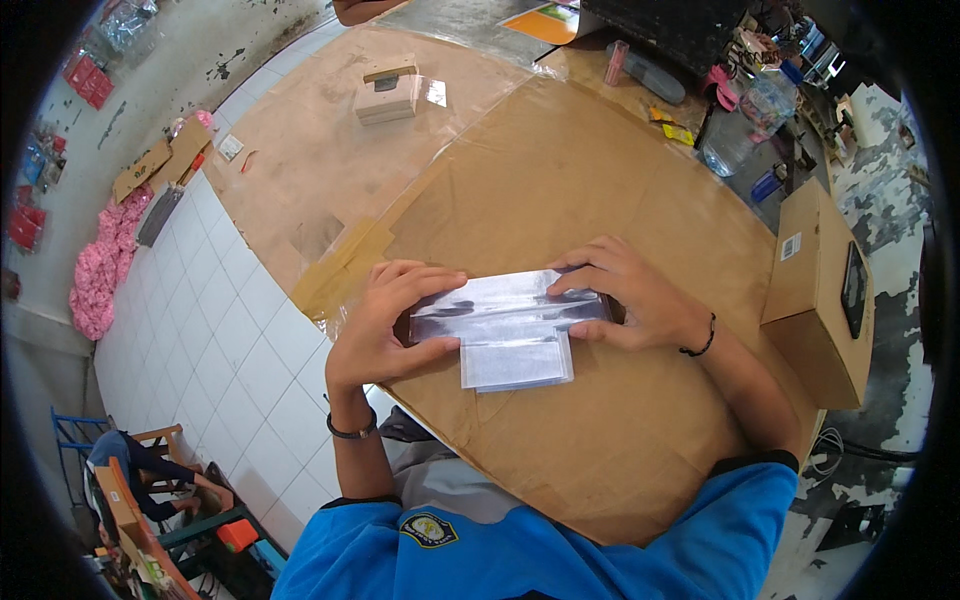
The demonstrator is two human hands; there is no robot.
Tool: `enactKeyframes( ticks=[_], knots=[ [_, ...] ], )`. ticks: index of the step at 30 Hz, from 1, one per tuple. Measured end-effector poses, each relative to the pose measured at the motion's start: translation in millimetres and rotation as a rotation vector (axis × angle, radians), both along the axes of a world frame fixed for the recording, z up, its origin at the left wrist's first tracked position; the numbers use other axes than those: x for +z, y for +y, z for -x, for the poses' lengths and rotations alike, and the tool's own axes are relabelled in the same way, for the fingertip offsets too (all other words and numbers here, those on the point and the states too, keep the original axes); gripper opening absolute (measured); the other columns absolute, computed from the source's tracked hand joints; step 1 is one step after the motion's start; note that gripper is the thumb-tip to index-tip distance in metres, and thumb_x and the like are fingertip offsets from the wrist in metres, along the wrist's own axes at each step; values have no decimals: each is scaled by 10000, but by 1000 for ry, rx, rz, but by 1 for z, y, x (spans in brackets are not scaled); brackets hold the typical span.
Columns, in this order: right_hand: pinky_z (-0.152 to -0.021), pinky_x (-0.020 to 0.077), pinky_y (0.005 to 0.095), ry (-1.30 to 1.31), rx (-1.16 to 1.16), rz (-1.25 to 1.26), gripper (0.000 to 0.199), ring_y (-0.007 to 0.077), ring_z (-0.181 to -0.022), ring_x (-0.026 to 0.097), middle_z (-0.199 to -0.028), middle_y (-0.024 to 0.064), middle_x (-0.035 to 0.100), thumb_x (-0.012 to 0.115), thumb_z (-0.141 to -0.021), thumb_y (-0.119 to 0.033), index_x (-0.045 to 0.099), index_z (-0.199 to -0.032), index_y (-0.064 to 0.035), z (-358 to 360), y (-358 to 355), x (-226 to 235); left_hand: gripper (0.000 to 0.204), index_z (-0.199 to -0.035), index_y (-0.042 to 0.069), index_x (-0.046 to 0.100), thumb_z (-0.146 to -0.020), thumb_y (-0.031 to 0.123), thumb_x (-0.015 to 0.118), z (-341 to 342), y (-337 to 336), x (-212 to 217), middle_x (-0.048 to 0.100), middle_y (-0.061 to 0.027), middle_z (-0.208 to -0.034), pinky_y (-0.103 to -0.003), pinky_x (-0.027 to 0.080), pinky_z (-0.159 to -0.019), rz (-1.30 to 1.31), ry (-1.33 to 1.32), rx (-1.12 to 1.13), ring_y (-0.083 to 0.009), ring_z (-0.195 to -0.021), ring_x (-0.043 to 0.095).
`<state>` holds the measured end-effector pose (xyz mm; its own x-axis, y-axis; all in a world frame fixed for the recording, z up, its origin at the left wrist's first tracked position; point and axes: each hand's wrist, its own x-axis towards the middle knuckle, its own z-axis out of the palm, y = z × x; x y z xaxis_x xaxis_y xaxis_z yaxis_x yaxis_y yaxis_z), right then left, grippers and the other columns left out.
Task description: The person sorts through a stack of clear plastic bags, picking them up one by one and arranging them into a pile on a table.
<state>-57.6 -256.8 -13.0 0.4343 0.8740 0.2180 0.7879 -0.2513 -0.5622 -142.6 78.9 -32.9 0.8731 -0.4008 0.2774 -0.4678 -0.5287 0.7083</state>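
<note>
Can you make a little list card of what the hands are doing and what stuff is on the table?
left hand: grips the left end of a clear plastic sleeve with a dark flat thing inside
right hand: holds the sleeve's right end
under sleeve: small stack of clear bags
surface: cardboard-covered table
right edge: brown cardboard box
far side: small wooden block

This looks like a small packing workshop. The work table [560,170] is covered in flattened cardboard taped at the seams, a brown shipping box [815,290] sits at its right edge, and a smaller box [388,95] lies farther up. Packets of goods [85,80] hang on the rough wall, with pink bundles [100,275] heaped on the white tiled floor [230,330].
</note>
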Motion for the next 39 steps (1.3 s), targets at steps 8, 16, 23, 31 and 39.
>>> enactKeyframes(
  ticks=[8, 16, 23, 31, 39],
  knots=[
    [-1047, 407, 440, 75, -30, -73, 360, 309, -1163, 576, -1244, 111, 665, 703, -940, -322, 674, -1213, -87, -1, 2, 2, 575, -1285, 66, 693, -779, 323, 785, 1, -3, 3, 708, -89, -1256, -407, 387, -1064, 68, 70, 45, -285, -1184, 551],
    [-1058, 396, 453, 6, -24, -54, 587, 328, -1236, 541, -1347, 141, 600, 781, -852, -404, 613, -1318, -89, 0, 1, 3, 785, -1334, 78, 662, -662, 398, 909, 1, -3, -3, 670, -88, -1312, -420, 378, -1080, 77, -2, 46, -301, -1228, 545],
    [-1072, 388, 461, -127, 34, 76, 668, 325, -1272, 519, -1368, 126, 577, 819, -798, -432, 598, -1345, -119, 1, 3, 8, 823, -1332, 101, 663, -617, 396, 943, -3, -3, 2, 652, -83, -1342, -443, 332, -1106, -115, -68, -50, -307, -1268, 535],
    [-1039, 410, 441, -79, 10, 11, 450, 306, -1179, 549, -1285, 108, 625, 749, -898, -385, 653, -1244, -113, 2, 2, 1, 606, -1276, 88, 689, -729, 279, 866, -3, 0, -1, 669, -94, -1353, -436, 337, -1108, -58, -25, -47, -296, -1260, 544],
    [-1076, 385, 451, 125, -26, -8, 419, 336, -1210, 540, -1327, 143, 626, 695, -951, -369, 650, -1263, -93, 0, -1, -1, 502, -1257, 45, 689, -851, 333, 758, -1, -2, -2, 691, -108, -1329, -409, 373, -1092, 67, 55, 11, -283, -1234, 562]
  ],
)
